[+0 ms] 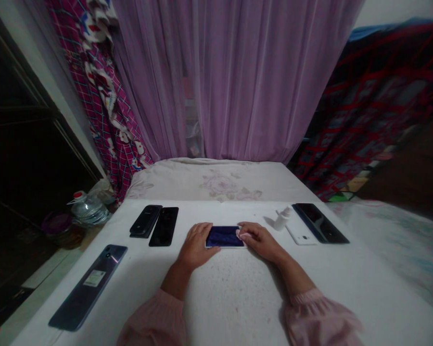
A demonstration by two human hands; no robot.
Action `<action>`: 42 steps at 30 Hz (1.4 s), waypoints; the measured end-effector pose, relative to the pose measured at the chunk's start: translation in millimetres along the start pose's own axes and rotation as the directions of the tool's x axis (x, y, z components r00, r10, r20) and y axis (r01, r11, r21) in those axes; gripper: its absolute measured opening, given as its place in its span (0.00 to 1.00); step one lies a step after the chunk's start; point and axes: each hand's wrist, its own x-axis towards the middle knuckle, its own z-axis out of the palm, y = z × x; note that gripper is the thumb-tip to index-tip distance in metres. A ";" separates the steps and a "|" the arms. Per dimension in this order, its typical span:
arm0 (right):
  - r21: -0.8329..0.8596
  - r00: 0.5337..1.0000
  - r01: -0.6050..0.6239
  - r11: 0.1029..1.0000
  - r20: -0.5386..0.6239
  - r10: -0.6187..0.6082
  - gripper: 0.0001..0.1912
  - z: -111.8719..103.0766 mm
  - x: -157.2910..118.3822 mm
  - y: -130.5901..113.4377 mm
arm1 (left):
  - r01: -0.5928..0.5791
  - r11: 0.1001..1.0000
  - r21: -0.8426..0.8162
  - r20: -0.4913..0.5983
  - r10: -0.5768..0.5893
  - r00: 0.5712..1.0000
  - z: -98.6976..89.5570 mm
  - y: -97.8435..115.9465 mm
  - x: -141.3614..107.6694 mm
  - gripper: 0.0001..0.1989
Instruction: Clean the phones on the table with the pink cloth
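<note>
White tabletop (234, 293), lilac sheer curtains (238, 81) behind — near its middle, a white-framed smartphone (225, 237) with a dark blue screen lies flat, the open left hand (197, 246) against its left edge, the right hand (261, 241) closed on a small pale cloth (244, 235) at its right edge.

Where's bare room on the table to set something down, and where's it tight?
Bare tabletop lies between your forearms, before the phone under your left hand and right hand. More lies beyond the right hand, before the far-right black phone. Crowded along the back: spray bottle, two black phones.
</note>
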 end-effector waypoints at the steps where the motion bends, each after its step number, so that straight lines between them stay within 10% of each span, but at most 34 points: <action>1: -0.038 0.998 -0.026 0.999 -0.053 0.024 0.13 4.4 1.9 0.3 | -0.002 1.000 -0.001 -0.001 0.002 1.000 -0.2 0.0 0.0 0.33; 8: -0.234 0.961 -0.194 0.953 -0.239 0.138 0.12 21.6 12.8 0.9 | -0.003 1.000 -0.008 -0.021 0.002 1.000 0.3 0.5 -0.1 0.33; 19: 0.013 0.987 0.049 0.999 0.154 -0.050 0.12 -9.4 -4.9 -3.7 | -0.007 1.000 -0.026 -0.029 0.006 1.000 1.5 -1.0 -0.3 0.33; 30: -0.271 0.959 -0.201 0.941 -0.251 0.132 0.11 27.0 12.0 -6.0 | 0.008 1.000 -0.029 -0.031 -0.009 0.999 1.2 0.8 0.2 0.33; 42: -0.012 0.994 0.039 0.999 0.100 -0.038 0.12 -5.3 -3.8 -1.3 | -0.005 0.999 -0.037 -0.035 0.004 0.999 0.8 -0.3 0.1 0.33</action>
